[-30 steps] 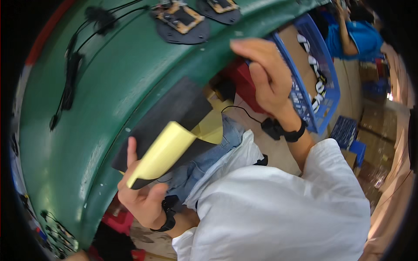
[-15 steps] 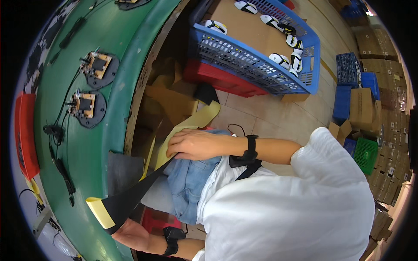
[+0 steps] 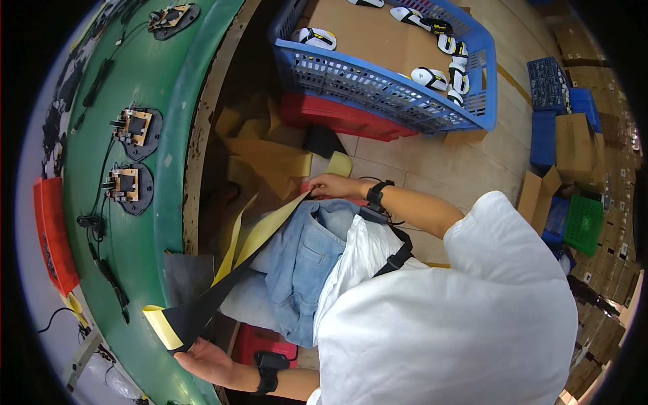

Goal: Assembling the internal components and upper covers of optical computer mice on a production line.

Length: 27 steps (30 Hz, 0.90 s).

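A long black strip (image 3: pixel 206 304) with a pale yellow backing (image 3: pixel 266 234) runs slantwise across my lap. At its near end, beside the table edge, my left hand (image 3: pixel 210 364) is closed on the strip, where the tip curls over to show yellow. My right hand (image 3: pixel 335 186) pinches the strip farther along, above my jeans. Past that hand, more yellow backing (image 3: pixel 340 164) and a black piece (image 3: pixel 325 142) show low near the floor. A thin yellow length (image 3: pixel 234 236) hangs beside the strip; whether it is joined to it I cannot tell.
On the green table (image 3: pixel 101 270) lie round black bases with circuit boards (image 3: pixel 133 187) and cables, with a red bin (image 3: pixel 54 236) beyond. A blue crate (image 3: pixel 378 81) of white-and-black parts stands on a red crate (image 3: pixel 337 115). Cardboard boxes (image 3: pixel 577 145) and a green basket (image 3: pixel 584 225) are at right.
My right hand has moved away from the table along the strip, drawing it out straighter. The left hand has barely moved. The whole view has shifted slightly.
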### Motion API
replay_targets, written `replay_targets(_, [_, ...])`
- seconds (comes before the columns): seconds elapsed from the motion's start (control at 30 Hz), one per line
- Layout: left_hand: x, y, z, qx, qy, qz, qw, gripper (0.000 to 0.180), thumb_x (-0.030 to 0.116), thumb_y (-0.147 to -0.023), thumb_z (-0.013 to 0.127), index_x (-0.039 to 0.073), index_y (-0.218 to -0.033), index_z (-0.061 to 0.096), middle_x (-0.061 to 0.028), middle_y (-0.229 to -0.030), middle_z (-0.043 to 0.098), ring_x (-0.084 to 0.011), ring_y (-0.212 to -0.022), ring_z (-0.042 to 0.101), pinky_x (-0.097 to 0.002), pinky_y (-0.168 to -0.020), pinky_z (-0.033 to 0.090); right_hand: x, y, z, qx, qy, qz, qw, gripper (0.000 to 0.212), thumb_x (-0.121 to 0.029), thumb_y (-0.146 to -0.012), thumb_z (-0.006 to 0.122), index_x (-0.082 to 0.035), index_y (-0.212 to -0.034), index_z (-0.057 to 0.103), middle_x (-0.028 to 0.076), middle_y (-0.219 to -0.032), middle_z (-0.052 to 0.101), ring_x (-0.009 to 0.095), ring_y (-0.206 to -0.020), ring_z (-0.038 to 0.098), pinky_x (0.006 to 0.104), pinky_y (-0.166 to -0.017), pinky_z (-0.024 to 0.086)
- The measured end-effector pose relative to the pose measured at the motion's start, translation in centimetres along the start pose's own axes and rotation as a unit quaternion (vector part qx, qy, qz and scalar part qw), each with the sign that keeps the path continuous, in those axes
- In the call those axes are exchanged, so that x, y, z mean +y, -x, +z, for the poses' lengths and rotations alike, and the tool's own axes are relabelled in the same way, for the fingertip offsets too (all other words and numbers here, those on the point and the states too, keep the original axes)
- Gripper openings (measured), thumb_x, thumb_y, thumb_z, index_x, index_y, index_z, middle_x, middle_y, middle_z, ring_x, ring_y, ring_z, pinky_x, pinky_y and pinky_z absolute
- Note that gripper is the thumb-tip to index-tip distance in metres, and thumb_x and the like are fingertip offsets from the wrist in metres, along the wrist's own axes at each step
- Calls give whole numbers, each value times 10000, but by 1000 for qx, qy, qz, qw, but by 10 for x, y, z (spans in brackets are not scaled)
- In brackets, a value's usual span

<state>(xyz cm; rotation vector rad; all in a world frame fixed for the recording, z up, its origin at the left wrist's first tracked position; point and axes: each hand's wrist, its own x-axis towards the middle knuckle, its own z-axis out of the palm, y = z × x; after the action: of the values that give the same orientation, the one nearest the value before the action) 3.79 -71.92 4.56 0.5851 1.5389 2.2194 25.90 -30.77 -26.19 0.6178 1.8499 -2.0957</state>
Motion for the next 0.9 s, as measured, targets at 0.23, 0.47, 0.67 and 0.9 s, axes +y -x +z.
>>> replay_targets(0.23, [-3, 0, 18, 95, -89, 32, 991, 529, 351, -1126, 428, -59, -1450, 509, -139, -1425, 612, -217, -1300, 580, -363, -1129, 428, -73, 65, -51, 280, 186, -166, 927, 263, -266, -1050, 617, -12, -985, 644, 87, -826, 613, 162, -814, 588, 338, -770, 501])
replay_targets(0.47, [-2, -12, 25, 104, -92, 29, 990, 525, 343, -1118, 469, -89, -1411, 528, -159, -1410, 610, -222, -1288, 585, -378, -1134, 412, -164, 71, -92, 423, 232, -271, 833, 335, -342, -1014, 634, -22, -924, 677, 185, -887, 666, 321, -845, 650, 450, -757, 498])
replay_targets(0.67, [-2, -10, 22, 132, -107, 47, 984, 494, 327, -1108, 512, -84, -1383, 526, -155, -1390, 604, -212, -1264, 577, -370, -1105, 422, -146, 41, -14, 365, 312, -357, 801, 348, -355, -990, 647, -56, -1159, 699, 179, -1169, 683, 373, -1130, 629, 479, -981, 502])
replay_targets(0.9, [-11, -1, 13, 95, -89, 45, 991, 359, 288, -1106, 535, -24, -1278, 569, -101, -1249, 652, -151, -1116, 612, -341, -989, 468, -226, 73, 77, 91, 161, -377, 908, 290, -289, -1036, 614, -44, -1166, 698, 151, -1109, 684, 314, -1076, 665, 406, -941, 524])
